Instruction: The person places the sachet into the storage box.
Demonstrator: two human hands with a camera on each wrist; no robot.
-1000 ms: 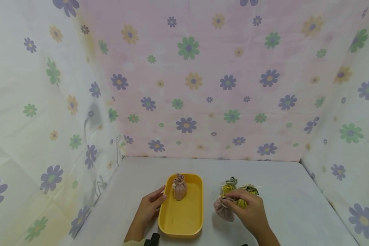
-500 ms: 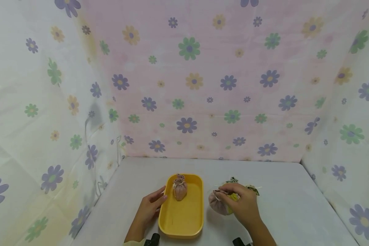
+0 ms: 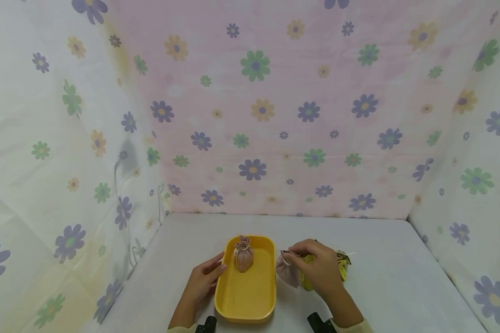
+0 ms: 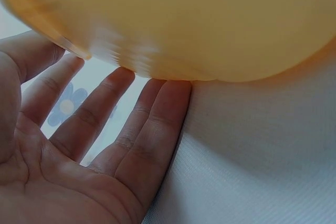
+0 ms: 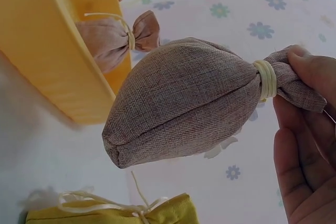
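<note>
My right hand (image 3: 322,270) pinches the gathered neck of a greyish-pink drawstring pouch (image 5: 184,103), just right of a yellow tray (image 3: 246,303). The pouch hangs plump, a cream cord wound round its neck. Another pink drawstring pouch (image 3: 244,259) lies inside the tray near its far end. My left hand (image 3: 202,280) rests against the tray's left side, thumb at the rim. In the left wrist view its fingers (image 4: 152,129) are nearly straight, their tips touching the outer wall.
Yellow-green drawstring pouches (image 3: 343,266) lie on the white table (image 3: 400,277) behind and beside my right hand, which partly hides them. One yellow-green pouch (image 5: 110,213) shows at the right wrist view's bottom edge. Flower-print cloth (image 3: 275,92) surrounds the table.
My right hand has carried the pinched pink pouch left, away from the yellow-green ones and close to the tray. My left hand and the tray stay in place.
</note>
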